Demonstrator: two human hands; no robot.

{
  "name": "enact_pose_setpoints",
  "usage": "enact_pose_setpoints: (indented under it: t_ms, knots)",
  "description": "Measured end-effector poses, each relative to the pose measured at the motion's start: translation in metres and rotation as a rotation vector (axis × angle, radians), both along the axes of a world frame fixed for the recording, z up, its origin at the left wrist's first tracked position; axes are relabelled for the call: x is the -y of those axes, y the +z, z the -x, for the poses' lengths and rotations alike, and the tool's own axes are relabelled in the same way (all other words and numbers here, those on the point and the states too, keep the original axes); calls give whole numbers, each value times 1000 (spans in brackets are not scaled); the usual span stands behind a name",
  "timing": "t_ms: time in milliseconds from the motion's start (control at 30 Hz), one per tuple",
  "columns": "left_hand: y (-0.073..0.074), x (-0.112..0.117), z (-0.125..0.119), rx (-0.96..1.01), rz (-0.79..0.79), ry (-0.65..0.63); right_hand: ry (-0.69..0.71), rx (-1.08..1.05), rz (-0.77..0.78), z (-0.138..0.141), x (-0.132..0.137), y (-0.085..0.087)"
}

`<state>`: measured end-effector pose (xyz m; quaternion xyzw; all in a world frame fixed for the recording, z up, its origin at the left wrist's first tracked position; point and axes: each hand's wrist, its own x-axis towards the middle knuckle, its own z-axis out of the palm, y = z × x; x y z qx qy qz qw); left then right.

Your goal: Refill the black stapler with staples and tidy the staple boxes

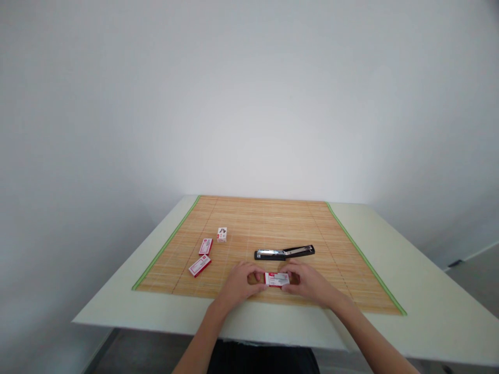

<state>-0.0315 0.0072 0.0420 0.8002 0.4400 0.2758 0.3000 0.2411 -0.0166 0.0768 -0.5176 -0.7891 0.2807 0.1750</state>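
A small red-and-white box of staples [277, 279] lies flat on the bamboo mat near its front edge. My left hand [242, 280] has its thumb and fingers at the box's left end. On the other side, my right hand [307, 281] pinches the right end between thumb and fingers. Just beyond the hands rests a black stapler [271, 254], hinged wide open with its metal channel exposed.
Two more red-and-white boxes, a nearer one [200, 265] and a farther one [206, 246], lie on the mat's left side. A small white box [222, 235] stands behind them. The green-edged bamboo mat [265, 218] covers much of the white table [390, 244], which meets a wall.
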Motion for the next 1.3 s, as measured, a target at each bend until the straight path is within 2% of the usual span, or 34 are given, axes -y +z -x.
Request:
enact_pose_setpoints:
  t_ms: [133, 267, 367, 433, 467, 567, 700, 900, 1300]
  knots:
    - [0, 1, -3, 4, -6, -4, -5, 8, -20, 7, 0, 0]
    - [-8, -4, 0, 111, 32, 10, -17, 7, -46, 6, 1, 0]
    - [-16, -20, 0, 228, 48, 218, -51, 3, -63, 7, 0, -1]
    - [-19, -32, -3, 229, -32, 337, -43, 2, -71, 9, 0, -2]
    - [-19, -38, -5, 200, -83, 349, -38, 3, -77, 10, 0, -3]
    - [-21, -48, -11, 75, -187, 284, -40, 17, -110, 14, -1, -5]
    - [-22, -49, -14, -14, -188, 244, -76, -12, -150, 17, -3, -6]
    - [-17, -36, -9, -24, -167, 155, -152, -48, -230, 24, -18, -1]
    - [-12, -23, -9, 1, -127, 113, -107, 18, -225, 41, -32, 1]
